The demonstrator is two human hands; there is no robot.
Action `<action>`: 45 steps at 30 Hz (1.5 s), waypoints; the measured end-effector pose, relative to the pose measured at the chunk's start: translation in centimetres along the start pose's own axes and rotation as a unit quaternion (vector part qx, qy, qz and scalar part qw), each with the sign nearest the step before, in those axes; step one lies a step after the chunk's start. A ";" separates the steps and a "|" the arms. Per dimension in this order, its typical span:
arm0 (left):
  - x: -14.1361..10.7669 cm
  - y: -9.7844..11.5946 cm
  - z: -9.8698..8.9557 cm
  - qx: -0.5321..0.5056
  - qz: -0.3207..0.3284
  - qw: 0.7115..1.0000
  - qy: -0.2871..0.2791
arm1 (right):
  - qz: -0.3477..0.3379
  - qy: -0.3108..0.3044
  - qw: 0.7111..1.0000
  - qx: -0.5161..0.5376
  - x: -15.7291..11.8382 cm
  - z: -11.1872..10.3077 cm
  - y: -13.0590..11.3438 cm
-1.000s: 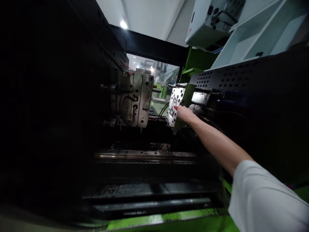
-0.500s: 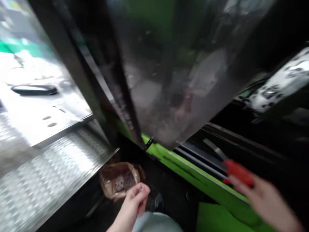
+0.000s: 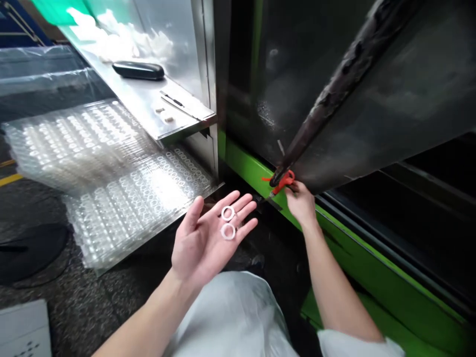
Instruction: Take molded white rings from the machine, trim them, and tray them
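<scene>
Clear plastic trays (image 3: 148, 198) lay beside the green machine frame (image 3: 245, 161); the left hand (image 3: 203, 245) was flat, grip wide, apparently to keep two white rings (image 3: 228, 231) visible. The right hand's (image 3: 303, 203) grip held a red-handled tool (image 3: 284, 181).

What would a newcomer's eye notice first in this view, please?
Probably the two white rings, lying on the open left hand near the centre. Next, perhaps, the red-handled tool in the right hand, by the green machine edge. The shiny, clear patterned trays at left also stand out.
</scene>
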State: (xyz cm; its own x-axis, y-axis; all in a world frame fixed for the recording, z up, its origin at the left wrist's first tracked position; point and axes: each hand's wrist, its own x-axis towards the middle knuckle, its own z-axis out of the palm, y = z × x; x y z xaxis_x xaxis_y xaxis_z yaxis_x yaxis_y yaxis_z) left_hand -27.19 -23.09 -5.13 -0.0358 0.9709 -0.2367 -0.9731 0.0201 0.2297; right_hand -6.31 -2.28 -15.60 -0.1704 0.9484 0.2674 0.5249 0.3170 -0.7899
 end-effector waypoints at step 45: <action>19.3 -30.3 13.6 0.395 -0.119 0.904 -0.111 | -0.124 -0.020 0.992 -0.032 -0.8 -32.1 2.6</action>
State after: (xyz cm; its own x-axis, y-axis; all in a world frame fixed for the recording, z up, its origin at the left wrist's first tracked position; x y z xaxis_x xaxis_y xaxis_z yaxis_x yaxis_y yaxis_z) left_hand 4.71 -1.68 -3.83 0.2852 0.9391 -0.1918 -0.4785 0.3129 0.8205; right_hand 21.96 -2.39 -0.18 -0.3336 0.8410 0.4259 0.5136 0.5410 -0.6660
